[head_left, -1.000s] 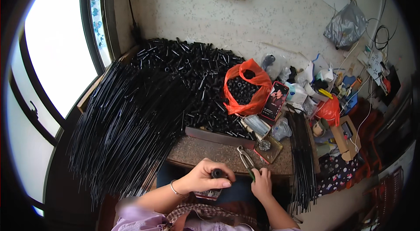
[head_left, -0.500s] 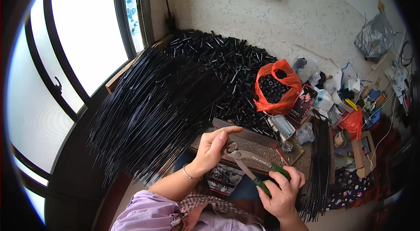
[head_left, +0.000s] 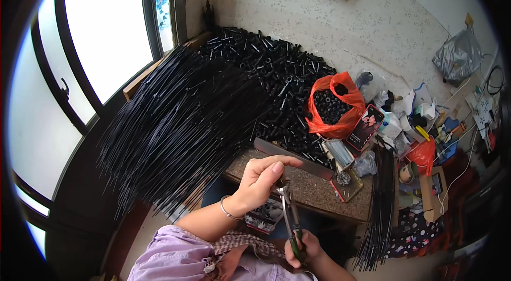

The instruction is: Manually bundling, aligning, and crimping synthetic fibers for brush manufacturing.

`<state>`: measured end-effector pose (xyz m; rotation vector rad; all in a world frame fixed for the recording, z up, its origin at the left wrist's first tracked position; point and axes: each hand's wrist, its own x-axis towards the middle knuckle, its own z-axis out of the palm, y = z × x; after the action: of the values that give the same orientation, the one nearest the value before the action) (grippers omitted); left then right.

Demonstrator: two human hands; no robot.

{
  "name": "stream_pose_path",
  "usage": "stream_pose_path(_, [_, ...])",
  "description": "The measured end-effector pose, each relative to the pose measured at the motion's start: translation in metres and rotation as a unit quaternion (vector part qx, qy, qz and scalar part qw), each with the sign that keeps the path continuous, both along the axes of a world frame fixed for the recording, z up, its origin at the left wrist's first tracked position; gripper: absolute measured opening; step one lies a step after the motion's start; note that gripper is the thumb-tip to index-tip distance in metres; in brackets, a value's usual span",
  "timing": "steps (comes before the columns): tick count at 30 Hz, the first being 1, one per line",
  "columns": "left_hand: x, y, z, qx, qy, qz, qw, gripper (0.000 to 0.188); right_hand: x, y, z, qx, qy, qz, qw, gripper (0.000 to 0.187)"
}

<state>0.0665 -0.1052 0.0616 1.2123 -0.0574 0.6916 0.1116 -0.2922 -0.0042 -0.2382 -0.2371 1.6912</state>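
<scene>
My left hand (head_left: 260, 184), with a silver bangle at the wrist, is closed, thumb against the bent fingers. A small black piece (head_left: 280, 182) shows at its fingertips, mostly hidden, so its kind cannot be told. The metal jaws of a pair of green-handled end-cutting pincers (head_left: 290, 217) meet that piece from below. Closed around the handles is my right hand (head_left: 307, 249), low and near my body. Beyond my hands lies a wide heap of short black tubular parts (head_left: 287, 84). Left of it spreads a thick bundle of long thin black rods (head_left: 175, 132).
A metal strip (head_left: 293, 158) borders the heap on the speckled tabletop (head_left: 247, 166). An orange bag (head_left: 314, 121) of black parts, a phone (head_left: 365, 126) and a clear packet (head_left: 339, 153) sit to the right. More black rods (head_left: 375, 217) hang off the right edge. Clutter fills the far right.
The pincers have swung from slanting rightward to nearly upright, and their handles have come together. My right hand has moved left and down, while my left hand has stayed almost in place.
</scene>
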Motion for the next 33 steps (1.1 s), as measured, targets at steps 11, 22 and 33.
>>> stream_pose_path(11, [0.016, 0.003, 0.004, 0.006, 0.023, 0.072, 0.997, 0.037, 0.038, 0.006, 0.064, -0.160, -0.642, -0.137, 0.737, 0.035])
stream_pose_path(22, [0.020, 0.013, -0.003, 0.196, 0.029, 0.047, 0.979, 0.045, 0.042, 0.011, 0.040, -0.081, -0.859, -0.310, 0.399, 0.048])
stream_pose_path(33, [0.011, 0.018, -0.008, 0.199, 0.012, -0.013, 0.980, 0.048, 0.025, 0.024, 0.032, -0.113, -0.527, 0.024, 0.842, 0.044])
